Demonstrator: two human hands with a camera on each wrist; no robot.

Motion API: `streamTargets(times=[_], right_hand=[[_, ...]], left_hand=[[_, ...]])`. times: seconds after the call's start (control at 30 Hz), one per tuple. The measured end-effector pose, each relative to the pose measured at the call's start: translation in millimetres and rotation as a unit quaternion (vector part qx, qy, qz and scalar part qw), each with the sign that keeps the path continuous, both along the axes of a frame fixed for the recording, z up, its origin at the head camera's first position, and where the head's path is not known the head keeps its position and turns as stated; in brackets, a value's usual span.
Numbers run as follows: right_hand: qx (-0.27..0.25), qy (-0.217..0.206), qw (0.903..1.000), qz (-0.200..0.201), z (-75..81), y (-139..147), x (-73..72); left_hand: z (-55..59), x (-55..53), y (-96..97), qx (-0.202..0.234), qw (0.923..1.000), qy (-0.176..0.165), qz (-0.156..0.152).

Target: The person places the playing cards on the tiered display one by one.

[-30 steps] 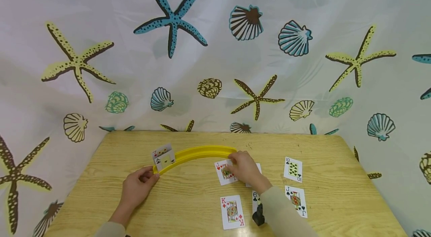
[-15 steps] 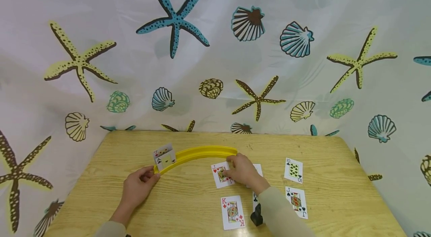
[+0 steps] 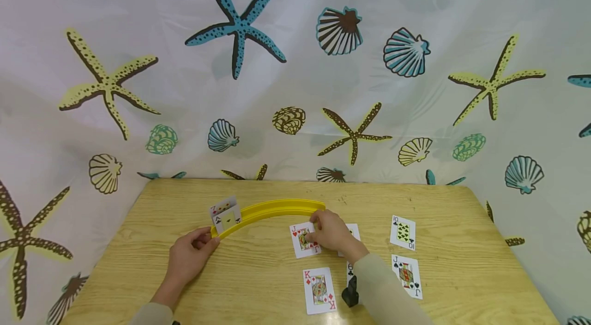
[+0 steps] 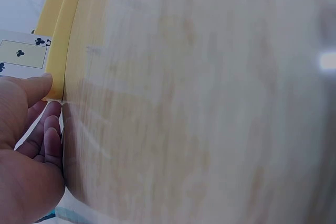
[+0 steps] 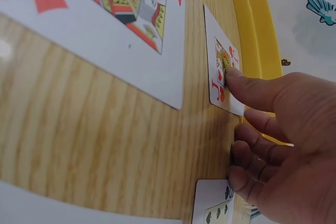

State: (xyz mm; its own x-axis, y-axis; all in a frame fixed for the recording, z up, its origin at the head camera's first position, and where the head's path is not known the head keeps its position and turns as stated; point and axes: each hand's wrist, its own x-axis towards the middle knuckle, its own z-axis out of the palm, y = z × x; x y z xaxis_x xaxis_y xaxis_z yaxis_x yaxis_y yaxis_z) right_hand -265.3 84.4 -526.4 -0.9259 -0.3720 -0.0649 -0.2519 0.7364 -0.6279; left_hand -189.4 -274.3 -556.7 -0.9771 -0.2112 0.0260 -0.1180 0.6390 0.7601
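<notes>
My left hand [image 3: 191, 257] pinches the near left end of a curved yellow card holder [image 3: 277, 207], thumb in front and fingers at its end. Two playing cards stand in that end: an ace of clubs [image 3: 228, 220] in front of a seven of diamonds [image 3: 222, 206]. In the left wrist view, the thumb lies just below the club card [image 4: 23, 56]. My right hand [image 3: 333, 230] pinches a jack of hearts [image 3: 301, 239] near the holder's right end. Its thumb presses the card's face in the right wrist view, with the index fingertip at the card's edge.
Face up on the wooden table [image 3: 249, 284] lie a king of diamonds [image 3: 319, 290], a ten of clubs [image 3: 403, 232] and a jack of spades [image 3: 407, 276]. My right arm partly covers a six of clubs [image 3: 350, 271] and another card [image 3: 353, 230]. A patterned curtain [image 3: 295, 84] hangs behind.
The jack of hearts has slid slightly left and towards me under my right hand, then stayed there over the last half second. My left hand and the card holder have kept their place.
</notes>
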Motion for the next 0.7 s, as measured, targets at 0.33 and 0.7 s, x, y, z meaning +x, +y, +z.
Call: streamTargets(times=[0.33, 0.7], right_hand=[[-0.028, 0.000, 0.9996, -0.003, -0.3, -4.1, 0.6], [-0.049, 0.004, 0.9987, 0.008, 5.8, -6.6, 1.3]], left_hand=[[0.7, 0.2, -0.1, -0.003, 1.0000, 0.001, -0.001], [-1.3, -0.6, -0.9, -0.002, 1.0000, 0.006, -0.003]])
